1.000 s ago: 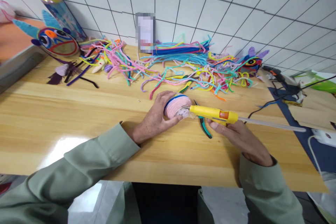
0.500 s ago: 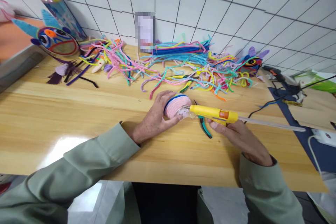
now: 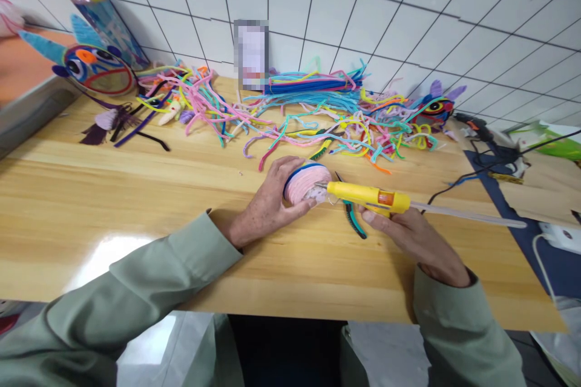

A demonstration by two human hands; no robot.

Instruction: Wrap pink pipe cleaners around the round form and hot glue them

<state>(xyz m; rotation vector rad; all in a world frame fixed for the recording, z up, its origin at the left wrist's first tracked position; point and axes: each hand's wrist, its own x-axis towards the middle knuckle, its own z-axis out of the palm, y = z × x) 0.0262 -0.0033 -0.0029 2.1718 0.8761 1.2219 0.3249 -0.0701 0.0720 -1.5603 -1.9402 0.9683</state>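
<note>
My left hand (image 3: 275,199) is wrapped round a rounded craft piece (image 3: 304,184), covered in pink pipe cleaner with a blue band near its top and a whitish patch low on the right. In my right hand (image 3: 408,230) is a yellow hot glue gun (image 3: 367,195), a long clear glue stick (image 3: 467,216) jutting from its back. The gun's metal nozzle touches or almost touches the piece beside the whitish patch; I cannot tell which. Teal-and-black pliers (image 3: 354,217) lie on the table just under the gun.
Loose pipe cleaners (image 3: 218,103) spread along the wall, with a tied blue bundle (image 3: 313,84) among them. A decorated mask-like figure (image 3: 102,75) and a can (image 3: 106,24) stand at the left. Yellow-handled pliers (image 3: 321,150), a power strip (image 3: 563,236) and black cables (image 3: 485,166) lie about.
The glue gun has shifted very slightly to the left in my right hand. My left hand and the pink piece stay in place.
</note>
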